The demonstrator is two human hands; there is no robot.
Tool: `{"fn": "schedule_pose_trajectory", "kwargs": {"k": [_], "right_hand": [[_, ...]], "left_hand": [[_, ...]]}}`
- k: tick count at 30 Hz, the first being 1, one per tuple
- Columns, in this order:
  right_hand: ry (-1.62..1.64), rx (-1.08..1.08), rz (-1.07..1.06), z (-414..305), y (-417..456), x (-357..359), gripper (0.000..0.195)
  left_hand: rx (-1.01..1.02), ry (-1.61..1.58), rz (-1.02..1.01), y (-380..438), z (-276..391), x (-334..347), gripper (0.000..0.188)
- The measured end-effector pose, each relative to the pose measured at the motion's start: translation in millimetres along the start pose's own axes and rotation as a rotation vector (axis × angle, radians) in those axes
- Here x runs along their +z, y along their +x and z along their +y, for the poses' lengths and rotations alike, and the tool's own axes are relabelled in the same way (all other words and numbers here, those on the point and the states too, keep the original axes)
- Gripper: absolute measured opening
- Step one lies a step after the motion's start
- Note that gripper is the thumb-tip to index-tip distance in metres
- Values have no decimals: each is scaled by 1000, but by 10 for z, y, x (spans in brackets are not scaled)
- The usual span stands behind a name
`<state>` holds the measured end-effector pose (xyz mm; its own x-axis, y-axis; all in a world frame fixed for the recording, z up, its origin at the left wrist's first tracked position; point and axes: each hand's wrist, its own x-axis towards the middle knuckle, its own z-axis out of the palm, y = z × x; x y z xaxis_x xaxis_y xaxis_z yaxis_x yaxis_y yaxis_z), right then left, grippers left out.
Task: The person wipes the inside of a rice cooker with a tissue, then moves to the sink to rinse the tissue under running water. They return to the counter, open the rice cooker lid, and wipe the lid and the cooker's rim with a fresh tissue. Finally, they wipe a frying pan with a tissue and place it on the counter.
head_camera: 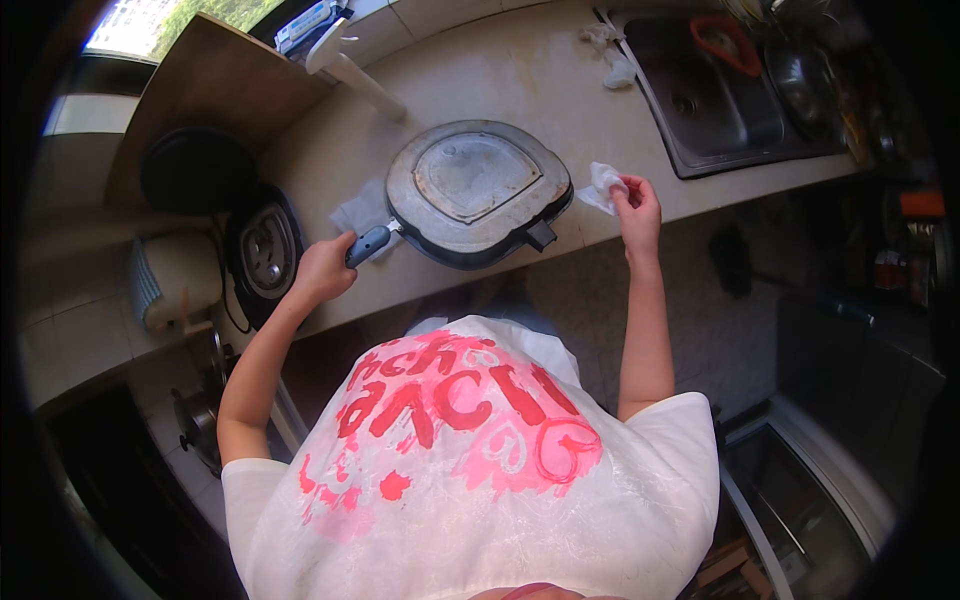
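A wide, dark-edged metal pan (480, 184) lies on the counter before me, with what looks like its grey underside facing up. That face is stained and has a raised fan-shaped panel. My left hand (327, 266) grips the pan's blue-grey handle (368, 246) at the left. To the right of the pan, my right hand (637, 204) pinches a crumpled white tissue (602, 187) just above the counter, apart from the pan. Another flat whitish sheet (364, 210) rests on the counter, partly hidden behind the handle and the pan.
An open black electric cooking appliance (266, 251) stands at the left, its lid (196, 169) raised. Behind the pan lies a white paper-roll stand (364, 79). A sink (686, 142) is at the right, with crumpled tissues (619, 69) beside it. The counter's front edge (581, 245) runs before me.
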<state>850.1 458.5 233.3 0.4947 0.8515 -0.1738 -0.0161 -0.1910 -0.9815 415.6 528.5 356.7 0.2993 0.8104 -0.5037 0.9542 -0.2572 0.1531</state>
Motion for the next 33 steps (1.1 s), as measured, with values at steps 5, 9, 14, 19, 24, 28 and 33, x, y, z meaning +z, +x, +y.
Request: {"fn": "schedule_pose_trajectory", "kwargs": {"k": [5,9,14,19,24,28,33], "right_hand": [[-313,-201,-60,-8,-156,-26,28],[125,267,-297,-178,-322,0,31],[194,282,-353,-386,-651,244,33],[0,137,-249,-523,-772,283,36],[-52,154,-205,-612,-755,321,39],[-174,131,-187,-650,-803,391,38],[-21,277,-103,-706,-817,325,28]], "left_hand": [[-15,-136,163,-160,-6,352,35],[-41,-203,349,-216,38,573,37],[30,-250,618,-193,43,745,35],[36,-334,637,-179,66,831,35],[-16,-451,584,-194,121,933,33],[-3,-513,551,-191,83,1024,32],[27,-660,467,-68,83,1108,33]]}}
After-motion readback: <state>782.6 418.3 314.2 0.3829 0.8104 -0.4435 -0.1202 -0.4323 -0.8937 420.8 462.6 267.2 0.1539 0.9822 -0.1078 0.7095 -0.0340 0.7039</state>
